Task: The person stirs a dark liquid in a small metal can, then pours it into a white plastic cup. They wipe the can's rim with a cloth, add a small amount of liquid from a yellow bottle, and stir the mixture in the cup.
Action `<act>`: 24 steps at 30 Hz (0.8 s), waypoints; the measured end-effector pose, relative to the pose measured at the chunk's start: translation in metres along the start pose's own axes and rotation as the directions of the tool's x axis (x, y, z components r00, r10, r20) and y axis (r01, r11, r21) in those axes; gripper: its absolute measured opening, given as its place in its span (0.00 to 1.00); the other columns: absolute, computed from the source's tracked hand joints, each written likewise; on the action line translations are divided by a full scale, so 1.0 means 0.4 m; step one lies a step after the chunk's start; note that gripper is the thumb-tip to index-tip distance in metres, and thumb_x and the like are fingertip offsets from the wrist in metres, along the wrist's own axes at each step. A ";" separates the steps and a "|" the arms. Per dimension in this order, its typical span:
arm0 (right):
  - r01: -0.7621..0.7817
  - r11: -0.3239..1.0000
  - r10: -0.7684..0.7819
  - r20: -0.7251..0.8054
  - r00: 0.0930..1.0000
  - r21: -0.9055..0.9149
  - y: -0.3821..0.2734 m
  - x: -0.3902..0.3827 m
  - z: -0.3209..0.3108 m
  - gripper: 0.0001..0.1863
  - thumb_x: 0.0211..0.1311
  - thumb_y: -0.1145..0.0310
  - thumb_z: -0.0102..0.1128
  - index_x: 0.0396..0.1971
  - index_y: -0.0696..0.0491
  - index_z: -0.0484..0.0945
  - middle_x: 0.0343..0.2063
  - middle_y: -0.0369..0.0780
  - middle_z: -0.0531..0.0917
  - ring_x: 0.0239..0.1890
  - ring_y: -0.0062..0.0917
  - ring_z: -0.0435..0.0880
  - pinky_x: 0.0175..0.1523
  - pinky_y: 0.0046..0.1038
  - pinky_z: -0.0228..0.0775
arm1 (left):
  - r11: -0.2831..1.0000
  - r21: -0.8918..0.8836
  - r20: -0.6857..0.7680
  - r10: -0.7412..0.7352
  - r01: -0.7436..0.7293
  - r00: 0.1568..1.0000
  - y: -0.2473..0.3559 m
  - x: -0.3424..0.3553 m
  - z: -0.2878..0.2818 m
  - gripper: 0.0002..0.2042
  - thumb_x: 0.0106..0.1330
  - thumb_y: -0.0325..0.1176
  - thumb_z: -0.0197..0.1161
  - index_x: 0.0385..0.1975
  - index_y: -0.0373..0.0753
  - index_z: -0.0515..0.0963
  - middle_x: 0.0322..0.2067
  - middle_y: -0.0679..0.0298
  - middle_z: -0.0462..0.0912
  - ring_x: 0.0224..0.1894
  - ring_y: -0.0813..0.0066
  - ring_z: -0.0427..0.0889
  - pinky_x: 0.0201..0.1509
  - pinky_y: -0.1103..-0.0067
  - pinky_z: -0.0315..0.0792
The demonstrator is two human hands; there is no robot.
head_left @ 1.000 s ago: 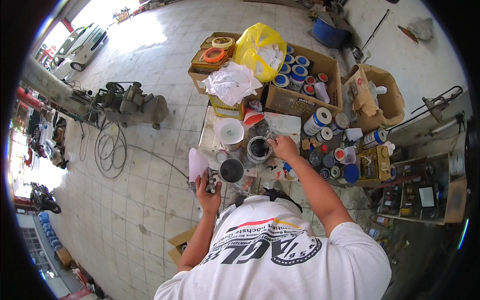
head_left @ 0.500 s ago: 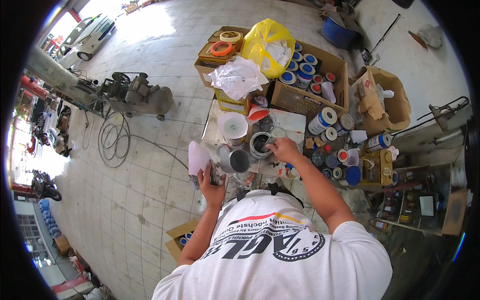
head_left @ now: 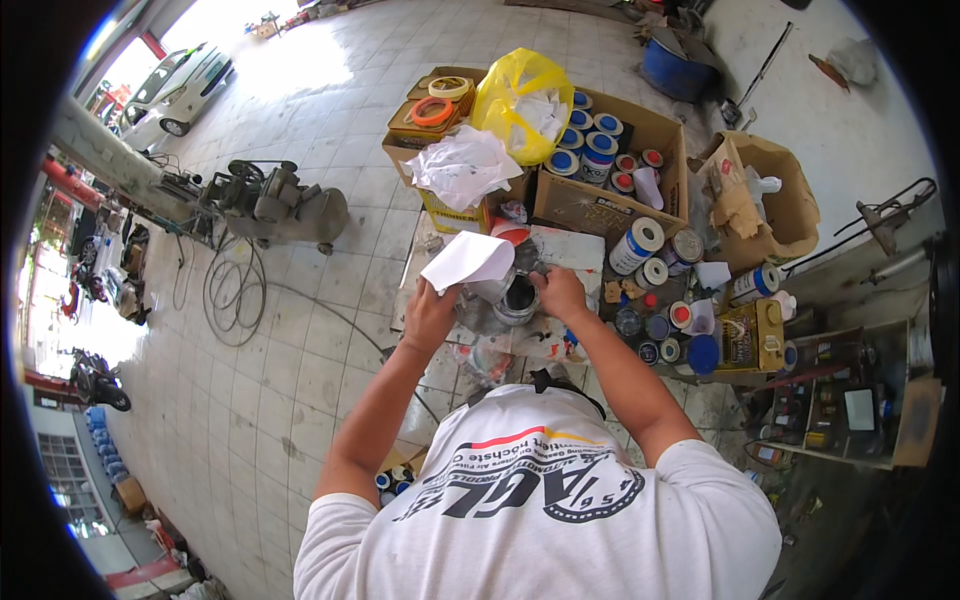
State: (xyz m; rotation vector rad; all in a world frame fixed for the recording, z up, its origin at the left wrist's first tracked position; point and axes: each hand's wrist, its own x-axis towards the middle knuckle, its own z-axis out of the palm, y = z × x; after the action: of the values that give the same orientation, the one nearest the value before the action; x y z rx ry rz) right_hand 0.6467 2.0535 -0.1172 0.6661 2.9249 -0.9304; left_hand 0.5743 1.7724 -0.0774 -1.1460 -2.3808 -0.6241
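A folded sheet of white paper [head_left: 468,262], shaped like a loose cone, spreads over the left part of the work surface. My left hand [head_left: 432,314] is closed on its lower near edge, with some fingers hidden behind it. To the right stands an open can [head_left: 517,298] with dark contents. My right hand [head_left: 562,292] is at this can's right rim, its fingers pressed together; what they grip is not clear. Part of another container shows between paper and can, mostly covered. An orange-red cone [head_left: 512,232] lies just beyond.
Beyond the paint-stained work surface [head_left: 575,250] stand a cardboard box [head_left: 575,208] of cans, a yellow plastic bag [head_left: 500,115] and crumpled white paper [head_left: 462,162]. Several cans and a gold tin [head_left: 752,338] crowd the right. A compressor [head_left: 280,200] with its hose stands left.
My left hand has moved up and right, and the paper cone beside it now lies over the metal cup and the other cone. My right hand stays by the dark can, slightly shifted.
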 end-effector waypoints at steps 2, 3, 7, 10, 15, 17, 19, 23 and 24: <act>0.077 0.997 -0.077 -0.002 0.997 -0.010 0.003 -0.005 -0.010 0.22 0.71 0.50 0.60 0.38 0.57 0.87 0.36 0.53 0.88 0.43 0.51 0.87 0.50 0.51 0.78 | 0.999 0.026 0.040 0.032 -0.033 0.999 0.006 0.031 -0.006 0.21 0.52 0.21 0.65 0.48 0.43 0.85 0.52 0.51 0.79 0.54 0.47 0.80 0.48 0.62 0.81; 0.064 0.998 -0.064 -0.006 0.998 -0.001 0.008 0.002 -0.003 0.22 0.71 0.50 0.60 0.40 0.57 0.87 0.36 0.53 0.88 0.43 0.52 0.87 0.50 0.51 0.78 | 0.997 0.047 0.042 0.063 -0.065 0.997 0.007 0.044 -0.009 0.20 0.53 0.22 0.65 0.47 0.43 0.85 0.51 0.52 0.79 0.54 0.48 0.80 0.47 0.63 0.82; 0.040 0.999 -0.038 -0.041 0.998 0.037 0.004 0.009 0.012 0.23 0.70 0.50 0.61 0.43 0.56 0.88 0.36 0.53 0.88 0.43 0.52 0.87 0.50 0.51 0.78 | 0.981 0.085 0.068 0.169 -0.175 0.983 0.010 0.079 -0.009 0.16 0.56 0.25 0.67 0.46 0.45 0.86 0.50 0.53 0.79 0.53 0.51 0.81 0.43 0.65 0.83; 0.048 0.997 -0.045 -0.055 0.997 0.061 0.013 0.004 0.008 0.23 0.70 0.50 0.61 0.43 0.57 0.87 0.36 0.53 0.88 0.43 0.53 0.86 0.50 0.50 0.78 | 0.978 0.038 0.083 0.200 -0.204 0.976 0.015 0.088 -0.011 0.14 0.59 0.27 0.67 0.46 0.45 0.86 0.50 0.54 0.79 0.53 0.53 0.81 0.42 0.66 0.83; 0.006 0.997 -0.005 -0.015 1.000 0.073 0.013 0.007 -0.014 0.22 0.70 0.50 0.61 0.37 0.58 0.86 0.36 0.53 0.88 0.43 0.52 0.86 0.50 0.50 0.78 | 0.980 0.040 0.100 0.192 -0.197 0.976 0.010 0.076 0.001 0.14 0.59 0.28 0.68 0.46 0.45 0.86 0.49 0.54 0.80 0.52 0.54 0.82 0.41 0.66 0.83; 0.018 0.996 -0.016 -0.023 1.000 0.085 0.008 0.007 -0.011 0.23 0.70 0.50 0.61 0.35 0.58 0.86 0.36 0.54 0.88 0.44 0.52 0.86 0.49 0.51 0.78 | 0.982 0.041 0.086 0.182 -0.186 0.980 0.013 0.074 0.004 0.15 0.58 0.27 0.67 0.46 0.46 0.86 0.49 0.54 0.80 0.53 0.53 0.82 0.42 0.65 0.83; 0.030 0.993 -0.025 -0.044 0.999 0.118 0.004 0.009 0.002 0.23 0.70 0.50 0.61 0.34 0.58 0.85 0.35 0.54 0.87 0.43 0.53 0.86 0.49 0.51 0.78 | 0.985 0.041 0.062 0.166 -0.168 0.984 0.016 0.073 0.008 0.17 0.56 0.25 0.67 0.47 0.46 0.86 0.50 0.54 0.80 0.53 0.52 0.82 0.43 0.64 0.83; 0.095 0.981 -0.098 0.008 0.995 0.170 0.030 0.003 0.046 0.22 0.70 0.50 0.61 0.34 0.58 0.85 0.30 0.54 0.87 0.39 0.55 0.86 0.47 0.50 0.78 | 0.971 0.002 0.028 -0.240 0.240 0.970 0.034 0.047 0.029 0.28 0.50 0.18 0.65 0.55 0.46 0.84 0.55 0.53 0.78 0.56 0.46 0.80 0.53 0.59 0.79; 0.128 0.978 -0.138 0.055 0.989 0.167 0.035 0.001 0.044 0.22 0.70 0.50 0.61 0.34 0.58 0.85 0.29 0.54 0.86 0.38 0.56 0.86 0.47 0.49 0.78 | 0.952 -0.053 -0.041 -0.303 0.301 0.952 0.049 0.046 0.017 0.29 0.50 0.18 0.65 0.56 0.47 0.83 0.56 0.53 0.77 0.57 0.45 0.79 0.54 0.60 0.79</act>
State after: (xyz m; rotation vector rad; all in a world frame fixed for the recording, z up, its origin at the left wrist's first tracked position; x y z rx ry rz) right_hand 0.6497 2.0544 -0.1396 0.4371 2.8866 -1.1908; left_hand 0.5784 1.7984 -0.0687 -0.7766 -2.5322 -0.7995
